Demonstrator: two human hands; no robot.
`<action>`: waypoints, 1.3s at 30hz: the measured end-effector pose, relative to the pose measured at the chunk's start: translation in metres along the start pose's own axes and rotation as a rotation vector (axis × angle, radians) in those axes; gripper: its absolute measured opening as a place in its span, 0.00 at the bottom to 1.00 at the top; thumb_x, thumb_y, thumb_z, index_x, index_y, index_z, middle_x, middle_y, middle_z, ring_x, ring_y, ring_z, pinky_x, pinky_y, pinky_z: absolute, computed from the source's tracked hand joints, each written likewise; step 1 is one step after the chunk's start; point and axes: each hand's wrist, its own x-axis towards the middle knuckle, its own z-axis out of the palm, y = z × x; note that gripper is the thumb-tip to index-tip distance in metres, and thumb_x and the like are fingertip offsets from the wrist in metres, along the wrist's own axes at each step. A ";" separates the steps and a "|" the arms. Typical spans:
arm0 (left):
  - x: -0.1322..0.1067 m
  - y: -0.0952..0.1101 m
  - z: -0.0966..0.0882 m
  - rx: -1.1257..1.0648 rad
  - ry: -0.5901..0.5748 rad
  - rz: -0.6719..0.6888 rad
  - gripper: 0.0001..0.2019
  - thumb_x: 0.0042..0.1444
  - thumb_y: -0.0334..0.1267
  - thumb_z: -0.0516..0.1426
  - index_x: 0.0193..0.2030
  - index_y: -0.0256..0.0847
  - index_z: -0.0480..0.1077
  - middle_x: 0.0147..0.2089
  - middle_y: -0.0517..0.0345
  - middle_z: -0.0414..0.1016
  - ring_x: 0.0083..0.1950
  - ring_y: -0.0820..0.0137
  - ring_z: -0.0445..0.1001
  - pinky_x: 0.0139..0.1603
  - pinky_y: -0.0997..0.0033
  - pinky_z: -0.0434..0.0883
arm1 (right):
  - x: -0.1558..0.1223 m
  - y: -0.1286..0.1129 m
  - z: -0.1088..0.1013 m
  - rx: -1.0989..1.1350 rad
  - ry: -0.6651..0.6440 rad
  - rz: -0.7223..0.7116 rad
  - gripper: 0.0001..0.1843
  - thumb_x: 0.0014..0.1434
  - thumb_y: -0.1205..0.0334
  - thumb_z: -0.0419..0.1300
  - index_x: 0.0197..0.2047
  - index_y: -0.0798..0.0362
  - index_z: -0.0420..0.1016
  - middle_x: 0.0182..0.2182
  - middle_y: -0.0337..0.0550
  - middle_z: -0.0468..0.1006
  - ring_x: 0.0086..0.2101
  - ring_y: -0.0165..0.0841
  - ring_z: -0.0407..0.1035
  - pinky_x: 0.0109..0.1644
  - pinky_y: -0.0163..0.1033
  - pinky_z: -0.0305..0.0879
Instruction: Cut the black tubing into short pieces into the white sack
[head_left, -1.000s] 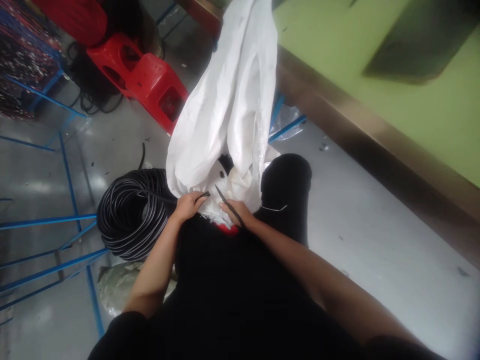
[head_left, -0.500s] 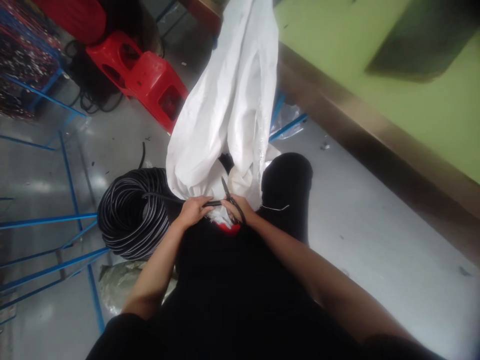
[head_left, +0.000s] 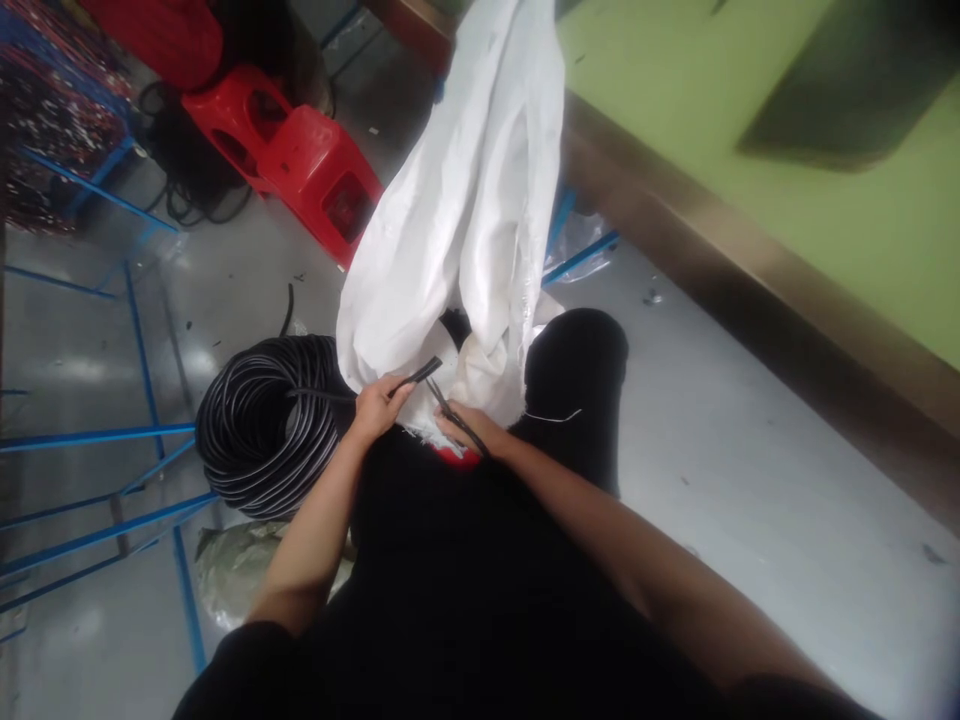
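Note:
My left hand is closed around a black cable whose free end points up and to the right. From that hand the cable runs left to a thick coil of black cable on the floor side. Scissors with dark handles are in my right hand, their blades pointing up and left, close to the cable end. Whether the blades touch the cable I cannot tell. A white woven sack lies across my lap, just beyond both hands.
Red plastic stools stand at the upper left. Blue metal bars cross the left side. A green-topped table with a metal edge fills the upper right. Greenish plastic wrapping lies below the coil.
My left hand has tilted the cable end upward, away from my right hand. The scissors have turned leftward, and their blades now look closer together.

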 end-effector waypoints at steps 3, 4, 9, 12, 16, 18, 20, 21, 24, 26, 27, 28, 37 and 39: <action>0.002 0.008 0.003 0.039 -0.050 0.016 0.15 0.62 0.46 0.52 0.47 0.42 0.75 0.42 0.55 0.79 0.43 0.67 0.75 0.43 0.70 0.70 | -0.003 -0.003 -0.001 -0.077 0.001 -0.039 0.14 0.58 0.50 0.57 0.42 0.50 0.70 0.25 0.36 0.73 0.25 0.29 0.67 0.32 0.35 0.64; 0.001 0.012 0.005 0.060 -0.074 0.024 0.15 0.62 0.46 0.52 0.47 0.43 0.75 0.42 0.55 0.79 0.42 0.67 0.75 0.42 0.70 0.70 | -0.003 -0.003 -0.001 -0.077 0.010 -0.033 0.13 0.59 0.51 0.56 0.41 0.50 0.69 0.24 0.35 0.72 0.24 0.29 0.66 0.32 0.34 0.64; -0.001 0.020 0.011 0.129 -0.130 0.014 0.16 0.63 0.48 0.51 0.47 0.44 0.75 0.43 0.55 0.79 0.42 0.67 0.76 0.40 0.71 0.69 | -0.002 -0.001 0.003 -0.050 0.054 0.006 0.16 0.61 0.48 0.53 0.35 0.52 0.68 0.19 0.36 0.70 0.20 0.28 0.64 0.26 0.33 0.62; 0.002 0.019 0.011 0.124 -0.138 0.013 0.17 0.62 0.48 0.51 0.48 0.44 0.75 0.44 0.55 0.79 0.43 0.66 0.76 0.40 0.71 0.70 | 0.000 0.003 0.005 -0.066 0.077 0.018 0.18 0.62 0.46 0.51 0.30 0.52 0.66 0.16 0.34 0.67 0.18 0.28 0.62 0.24 0.33 0.60; 0.006 0.016 0.010 0.110 -0.138 0.002 0.16 0.62 0.48 0.51 0.48 0.44 0.76 0.45 0.55 0.79 0.44 0.65 0.76 0.42 0.69 0.70 | 0.006 0.008 0.007 -0.169 0.186 -0.013 0.19 0.60 0.47 0.53 0.24 0.51 0.63 0.18 0.36 0.67 0.22 0.29 0.63 0.27 0.33 0.59; 0.006 0.014 0.010 0.108 -0.146 0.002 0.16 0.62 0.47 0.51 0.48 0.44 0.76 0.45 0.55 0.79 0.44 0.65 0.76 0.43 0.69 0.70 | 0.008 0.011 0.007 -0.200 0.197 -0.030 0.19 0.58 0.48 0.54 0.22 0.52 0.63 0.20 0.37 0.68 0.24 0.30 0.63 0.30 0.34 0.59; 0.004 0.010 0.009 0.111 -0.152 0.000 0.17 0.62 0.48 0.51 0.48 0.44 0.76 0.46 0.55 0.79 0.44 0.65 0.76 0.43 0.69 0.70 | 0.009 0.013 0.007 -0.199 0.187 -0.022 0.20 0.57 0.47 0.54 0.22 0.52 0.62 0.20 0.36 0.67 0.25 0.29 0.62 0.30 0.34 0.58; 0.003 0.008 0.008 0.114 -0.152 -0.005 0.17 0.62 0.48 0.51 0.48 0.44 0.76 0.45 0.55 0.79 0.44 0.65 0.76 0.43 0.69 0.70 | 0.010 0.014 0.007 -0.196 0.183 -0.018 0.20 0.57 0.47 0.54 0.22 0.52 0.62 0.20 0.36 0.66 0.24 0.29 0.62 0.30 0.34 0.58; 0.001 0.002 0.005 0.124 -0.140 -0.029 0.17 0.62 0.48 0.52 0.49 0.45 0.75 0.45 0.55 0.79 0.44 0.65 0.76 0.42 0.70 0.70 | 0.009 0.014 0.006 -0.191 0.182 -0.017 0.22 0.58 0.45 0.53 0.21 0.52 0.61 0.19 0.35 0.66 0.24 0.29 0.62 0.30 0.33 0.58; -0.001 0.000 0.003 0.127 -0.141 -0.032 0.17 0.62 0.48 0.52 0.49 0.45 0.75 0.44 0.56 0.79 0.44 0.65 0.76 0.42 0.70 0.70 | 0.009 0.012 0.005 -0.159 0.179 0.004 0.22 0.58 0.45 0.53 0.21 0.52 0.61 0.18 0.35 0.66 0.23 0.29 0.62 0.28 0.33 0.59; -0.002 0.001 0.003 0.129 -0.145 -0.029 0.17 0.62 0.48 0.52 0.49 0.45 0.75 0.44 0.56 0.79 0.43 0.66 0.76 0.42 0.70 0.70 | 0.009 0.010 0.005 -0.121 0.171 0.035 0.22 0.58 0.44 0.52 0.22 0.52 0.61 0.17 0.35 0.65 0.22 0.29 0.63 0.27 0.33 0.59; -0.003 0.003 0.004 0.133 -0.152 -0.020 0.17 0.62 0.49 0.52 0.49 0.45 0.75 0.44 0.55 0.79 0.43 0.66 0.76 0.42 0.71 0.70 | 0.009 0.008 0.004 -0.068 0.160 0.072 0.22 0.58 0.43 0.52 0.23 0.52 0.62 0.16 0.34 0.64 0.19 0.28 0.62 0.24 0.33 0.59; -0.016 0.023 0.025 0.170 -0.253 0.151 0.15 0.62 0.45 0.52 0.47 0.43 0.75 0.42 0.54 0.79 0.41 0.67 0.76 0.43 0.70 0.70 | 0.007 0.003 0.001 0.172 0.081 0.033 0.22 0.55 0.42 0.56 0.24 0.52 0.62 0.12 0.33 0.65 0.14 0.26 0.61 0.17 0.30 0.58; -0.017 0.017 0.020 0.143 -0.255 0.185 0.16 0.61 0.45 0.53 0.51 0.43 0.73 0.44 0.53 0.79 0.43 0.67 0.76 0.46 0.69 0.70 | 0.006 0.001 0.000 0.177 0.092 0.044 0.20 0.55 0.44 0.57 0.25 0.52 0.63 0.12 0.32 0.65 0.13 0.25 0.61 0.16 0.30 0.58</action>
